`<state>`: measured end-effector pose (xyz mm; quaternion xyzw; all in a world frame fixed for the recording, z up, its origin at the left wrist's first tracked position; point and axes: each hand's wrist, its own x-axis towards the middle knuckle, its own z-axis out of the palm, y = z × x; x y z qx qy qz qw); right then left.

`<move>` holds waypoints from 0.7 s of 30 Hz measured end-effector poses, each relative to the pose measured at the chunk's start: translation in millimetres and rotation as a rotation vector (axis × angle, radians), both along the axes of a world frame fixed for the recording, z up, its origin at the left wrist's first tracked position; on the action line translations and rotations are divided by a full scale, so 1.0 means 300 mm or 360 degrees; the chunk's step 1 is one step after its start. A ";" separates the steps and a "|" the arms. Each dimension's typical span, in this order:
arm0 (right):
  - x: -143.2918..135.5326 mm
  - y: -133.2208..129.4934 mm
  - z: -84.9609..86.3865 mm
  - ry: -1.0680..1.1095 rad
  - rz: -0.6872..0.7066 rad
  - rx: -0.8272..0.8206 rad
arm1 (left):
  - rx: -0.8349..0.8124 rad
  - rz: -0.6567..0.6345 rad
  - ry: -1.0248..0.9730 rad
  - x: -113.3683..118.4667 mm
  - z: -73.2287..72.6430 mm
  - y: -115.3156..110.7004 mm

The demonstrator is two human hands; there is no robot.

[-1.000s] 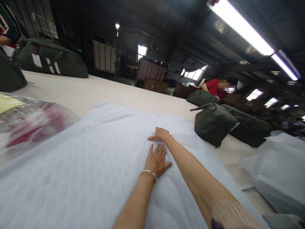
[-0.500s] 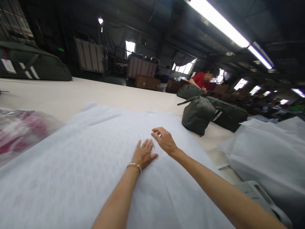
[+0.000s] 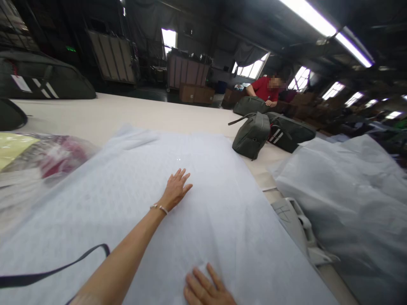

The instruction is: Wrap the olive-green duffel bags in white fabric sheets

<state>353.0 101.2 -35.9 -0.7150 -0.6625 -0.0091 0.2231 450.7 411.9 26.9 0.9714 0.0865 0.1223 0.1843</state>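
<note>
At the near edge the right hand (image 3: pixel 205 286), cut off by the frame and blurred, has its fingers loosely parted with nothing seen in them, on or just above the pale sheet (image 3: pixel 229 199), which lies spread over the middle of the surface (image 3: pixel 152 111); a dark strap (image 3: pixel 63 269) crosses its near left and might snag the left forearm if that swept sideways; farther in, the left hand (image 3: pixel 177 186) lies over the sheet, fingers fanned and empty; uneven pressure from the two palms could drag the thin material into creases; the clear plastic bag (image 3: pixel 63 156) at left and the crumpled film (image 3: pixel 343 199) at right could catch its edges if it slid; beyond stands a dark green bag (image 3: pixel 252 135), near the sheet's far right corner
</note>
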 end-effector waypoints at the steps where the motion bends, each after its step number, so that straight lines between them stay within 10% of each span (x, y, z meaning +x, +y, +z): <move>1: 0.007 -0.011 0.034 -0.0096 0.0060 -0.0036 | -0.0006 -0.0012 0.0006 -0.084 -0.002 -0.031; 10: -0.031 -0.020 0.278 0.0323 0.0051 -0.0622 | 0.0380 -0.0105 -0.0327 -0.824 -0.218 -0.508; 16: -0.083 -0.076 0.334 0.0250 -0.0275 -0.0525 | 0.0596 -0.0235 -0.0410 -0.897 -0.254 -0.584; 21: -0.023 -0.363 0.416 0.0102 -0.0821 -0.0164 | 0.0538 -0.0244 -0.0284 -0.873 -0.296 -0.558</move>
